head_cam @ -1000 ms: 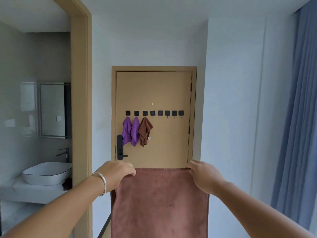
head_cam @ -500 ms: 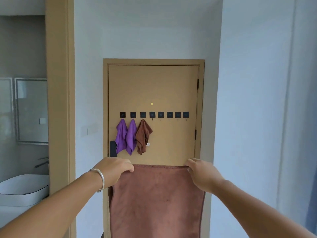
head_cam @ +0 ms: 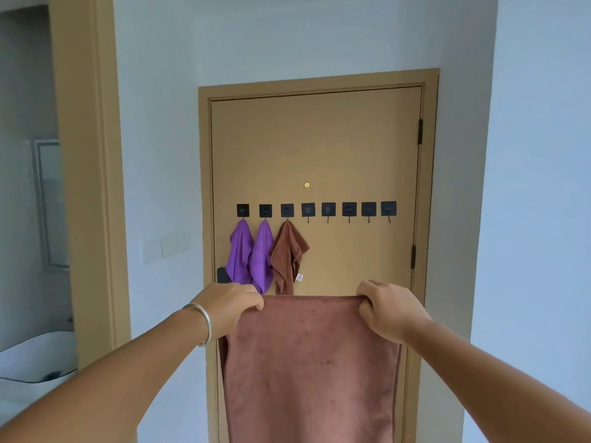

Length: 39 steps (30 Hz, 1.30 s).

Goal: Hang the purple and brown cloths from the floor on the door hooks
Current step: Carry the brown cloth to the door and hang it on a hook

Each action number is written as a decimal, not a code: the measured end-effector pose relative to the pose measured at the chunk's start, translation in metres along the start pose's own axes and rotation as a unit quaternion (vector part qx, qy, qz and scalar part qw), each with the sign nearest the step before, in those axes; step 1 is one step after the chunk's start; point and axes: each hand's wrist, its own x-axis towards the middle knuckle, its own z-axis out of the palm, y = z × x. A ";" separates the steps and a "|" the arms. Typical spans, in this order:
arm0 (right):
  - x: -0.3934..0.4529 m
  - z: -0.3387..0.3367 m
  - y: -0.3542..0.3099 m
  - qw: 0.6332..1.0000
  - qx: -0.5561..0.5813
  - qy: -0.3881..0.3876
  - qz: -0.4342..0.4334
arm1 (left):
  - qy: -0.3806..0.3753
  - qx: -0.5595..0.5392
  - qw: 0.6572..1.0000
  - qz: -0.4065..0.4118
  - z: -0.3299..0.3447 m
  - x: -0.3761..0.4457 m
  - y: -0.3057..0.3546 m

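— So, what do you have on your far left?

— You have a white basin low at the left edge, and beside it a wide tan door frame. Past the frame there is a pale wall with a light switch plate.

— And your left hand?

— Your left hand, with a silver bracelet on the wrist, grips the top left corner of a large brown cloth. The fingers are curled over the edge and pinch it.

— What is on the door?

— On the tan door you see a row of black hooks. On the three left hooks hang, from left to right, a purple cloth, a second purple cloth touching the first one, and a small brown cloth with a white label. The other five hooks are bare. Above the row there is a small gold peephole.

— And your right hand?

— Your right hand grips the top right corner of the large brown cloth, fingers curled around a bunched fold. Between your two hands the top edge is stretched flat, and the cloth hangs down in front of the lower part of the door, below the hooks. Its lower end goes out of the view.
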 end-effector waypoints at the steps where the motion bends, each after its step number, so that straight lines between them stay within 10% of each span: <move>1: 0.013 0.009 0.006 1.000 -0.001 -0.001 0.000 | 0.001 0.001 1.000 0.000 0.008 0.012 -0.007; 27: 0.352 0.201 0.124 0.994 0.024 0.056 0.092 | 0.036 -0.070 0.995 -0.065 0.201 0.339 -0.207; 39: 0.459 0.250 0.216 0.990 -0.067 0.102 -0.069 | 0.089 -0.029 0.994 -0.061 0.267 0.461 -0.231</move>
